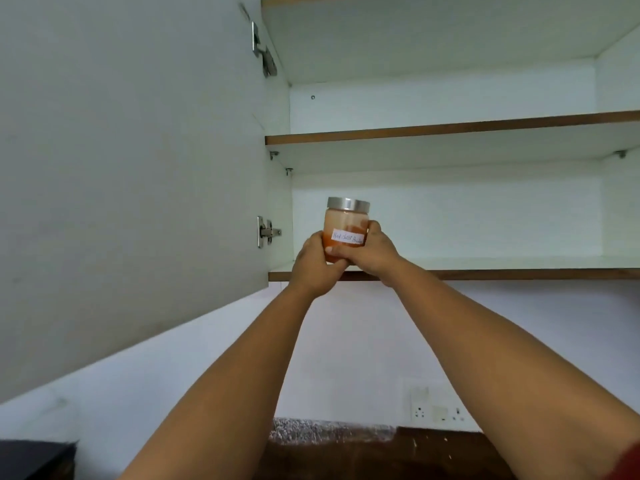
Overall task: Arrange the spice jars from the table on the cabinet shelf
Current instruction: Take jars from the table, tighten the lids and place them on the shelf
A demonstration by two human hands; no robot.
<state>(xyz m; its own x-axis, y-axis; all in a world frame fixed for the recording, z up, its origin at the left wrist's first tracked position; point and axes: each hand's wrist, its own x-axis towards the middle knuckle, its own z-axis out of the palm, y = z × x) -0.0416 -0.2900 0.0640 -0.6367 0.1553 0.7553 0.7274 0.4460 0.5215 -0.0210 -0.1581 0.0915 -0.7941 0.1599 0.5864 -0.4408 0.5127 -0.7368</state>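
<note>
A glass spice jar [345,221] with a silver lid, orange-red powder and a white handwritten label stands upright at the left front of the lowest cabinet shelf [485,273]. Both my hands hold it from below. My left hand [313,265] grips its left side and base. My right hand [372,252] wraps its right side, thumb across the front under the label. Whether the jar's base touches the shelf is hidden by my fingers.
The white cabinet door [131,168] stands open at the left, with hinges on its inner edge. A second shelf [450,131] runs above. Below are a white wall with a socket plate [438,412], a speckled counter strip [329,431] and a dark object [34,459] at bottom left.
</note>
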